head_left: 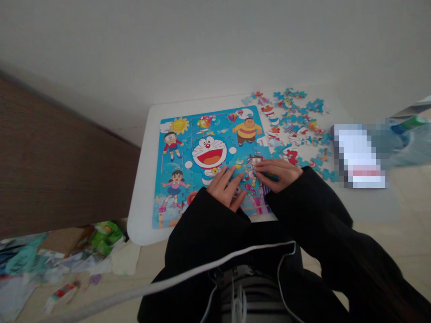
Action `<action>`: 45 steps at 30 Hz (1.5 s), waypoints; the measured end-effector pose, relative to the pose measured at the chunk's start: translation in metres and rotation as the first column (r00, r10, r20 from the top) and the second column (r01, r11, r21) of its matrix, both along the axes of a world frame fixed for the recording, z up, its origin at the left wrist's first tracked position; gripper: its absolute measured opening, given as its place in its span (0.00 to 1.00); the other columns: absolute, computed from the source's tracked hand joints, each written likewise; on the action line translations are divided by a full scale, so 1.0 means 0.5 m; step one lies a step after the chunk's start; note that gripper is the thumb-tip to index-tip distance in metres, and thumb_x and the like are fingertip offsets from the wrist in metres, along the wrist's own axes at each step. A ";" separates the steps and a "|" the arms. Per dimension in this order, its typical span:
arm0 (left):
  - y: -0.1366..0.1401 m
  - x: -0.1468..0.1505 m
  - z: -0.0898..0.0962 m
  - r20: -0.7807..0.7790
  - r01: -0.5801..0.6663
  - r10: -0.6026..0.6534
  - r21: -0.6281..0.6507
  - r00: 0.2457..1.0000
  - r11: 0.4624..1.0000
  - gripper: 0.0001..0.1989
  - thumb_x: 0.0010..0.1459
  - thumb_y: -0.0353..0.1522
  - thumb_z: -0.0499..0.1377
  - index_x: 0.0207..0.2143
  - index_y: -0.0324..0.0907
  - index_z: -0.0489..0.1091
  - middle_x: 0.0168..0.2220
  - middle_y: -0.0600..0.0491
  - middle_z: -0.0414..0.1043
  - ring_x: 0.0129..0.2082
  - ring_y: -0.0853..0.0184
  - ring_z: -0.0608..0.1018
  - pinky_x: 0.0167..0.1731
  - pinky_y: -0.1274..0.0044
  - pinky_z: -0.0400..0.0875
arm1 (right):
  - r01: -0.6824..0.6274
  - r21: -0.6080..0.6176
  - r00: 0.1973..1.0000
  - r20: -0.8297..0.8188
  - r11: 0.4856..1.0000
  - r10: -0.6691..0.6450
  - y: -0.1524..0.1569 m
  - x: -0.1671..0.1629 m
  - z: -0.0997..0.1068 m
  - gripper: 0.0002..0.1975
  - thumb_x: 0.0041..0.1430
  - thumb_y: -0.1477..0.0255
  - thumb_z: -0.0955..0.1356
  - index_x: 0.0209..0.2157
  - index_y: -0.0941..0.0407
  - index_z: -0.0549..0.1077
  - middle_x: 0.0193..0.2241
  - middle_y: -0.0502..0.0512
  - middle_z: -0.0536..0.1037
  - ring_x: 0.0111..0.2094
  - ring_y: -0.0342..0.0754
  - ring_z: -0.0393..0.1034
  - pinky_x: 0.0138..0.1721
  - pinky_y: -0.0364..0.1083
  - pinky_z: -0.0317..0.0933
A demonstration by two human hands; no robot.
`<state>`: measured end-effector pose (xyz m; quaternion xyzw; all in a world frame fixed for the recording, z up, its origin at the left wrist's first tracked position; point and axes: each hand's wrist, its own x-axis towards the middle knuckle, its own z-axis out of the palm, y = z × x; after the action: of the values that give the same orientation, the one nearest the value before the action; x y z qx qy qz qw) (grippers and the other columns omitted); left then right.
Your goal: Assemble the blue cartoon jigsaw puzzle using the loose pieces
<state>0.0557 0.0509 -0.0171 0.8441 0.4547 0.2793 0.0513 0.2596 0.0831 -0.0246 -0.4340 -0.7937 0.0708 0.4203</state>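
A cartoon jigsaw puzzle (210, 154) with a blue background lies on the white table, a big blue-and-white cat figure at its middle. My left hand (226, 187) rests on its lower middle, fingers spread and holding nothing. My right hand (281, 172) is at the puzzle's right side, fingers pinched together by the figure with glasses. A small blue-green puzzle piece (272, 176) shows between the thumb and fingers, partly hidden. Several loose puzzle pieces (296, 128) are scattered beyond the puzzle's right edge.
A phone (360, 154) with a lit, blurred screen lies right of the loose pieces. The white table (143, 197) stands against a pale wall, with a brown wooden panel (67, 166) at left. Bags and packaging (104, 237) litter the floor. A white cord (188, 274) crosses before my body.
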 end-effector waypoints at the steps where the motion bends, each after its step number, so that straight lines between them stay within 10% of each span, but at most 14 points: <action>1: -0.001 0.000 0.000 0.007 -0.002 0.002 -0.005 1.000 1.000 0.19 0.64 0.37 0.52 0.51 0.36 0.69 0.55 0.40 0.67 0.58 0.53 0.67 0.55 0.64 0.67 | 0.002 -0.003 1.000 -0.005 1.000 -0.002 0.000 -0.001 0.000 0.04 0.56 0.74 0.69 0.32 0.56 0.78 0.34 0.56 0.81 0.37 0.48 0.76 0.42 0.47 0.71; 45: -0.007 -0.034 0.000 0.023 -0.174 0.173 0.117 0.985 0.978 0.10 0.60 0.33 0.57 0.39 0.40 0.76 0.36 0.48 0.75 0.34 0.64 0.75 0.36 0.72 0.72 | 0.013 -0.042 1.000 -0.014 0.999 -0.014 -0.003 -0.001 0.003 0.05 0.56 0.74 0.68 0.32 0.54 0.78 0.33 0.55 0.81 0.37 0.49 0.76 0.41 0.49 0.72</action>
<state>0.0388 0.0472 -0.0171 0.8009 0.5090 0.3147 -0.0208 0.2591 0.0818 -0.0232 -0.4474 -0.7861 0.0877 0.4173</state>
